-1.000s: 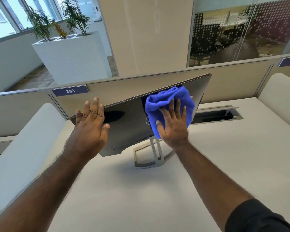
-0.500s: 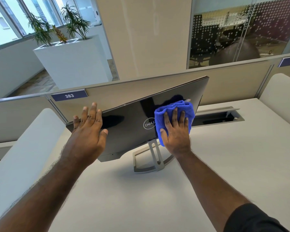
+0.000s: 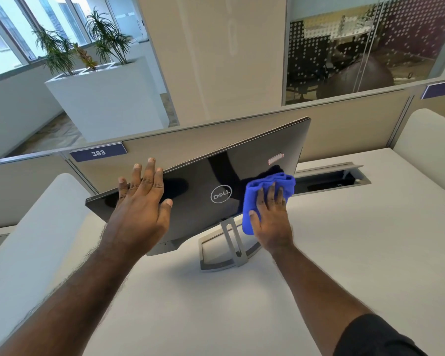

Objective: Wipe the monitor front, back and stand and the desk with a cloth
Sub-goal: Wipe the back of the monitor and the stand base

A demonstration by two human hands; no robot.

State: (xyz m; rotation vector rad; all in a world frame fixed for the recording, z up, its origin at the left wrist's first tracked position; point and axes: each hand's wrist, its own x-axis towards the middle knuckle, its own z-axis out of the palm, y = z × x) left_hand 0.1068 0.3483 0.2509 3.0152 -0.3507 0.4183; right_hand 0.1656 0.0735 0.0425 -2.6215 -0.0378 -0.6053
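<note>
The monitor (image 3: 216, 176) stands on the white desk (image 3: 344, 253) with its glossy black back, bearing a logo, turned toward me; its screen side is hidden. Its silver stand (image 3: 229, 249) rests on the desk below it. My left hand (image 3: 141, 201) lies flat, fingers spread, on the left part of the back near the top edge. My right hand (image 3: 271, 217) presses a bunched blue cloth (image 3: 270, 188) against the lower right part of the back, just right of the logo and the stand's neck.
A beige partition (image 3: 344, 124) with number plates runs behind the desk. An open cable slot (image 3: 332, 179) lies in the desk right of the monitor. White rounded dividers (image 3: 36, 240) flank the desk on both sides. A white planter (image 3: 106, 98) stands beyond the partition.
My right hand has slid the cloth down the monitor's back, from near the top edge to the lower right, uncovering the logo. My left hand stays on the back.
</note>
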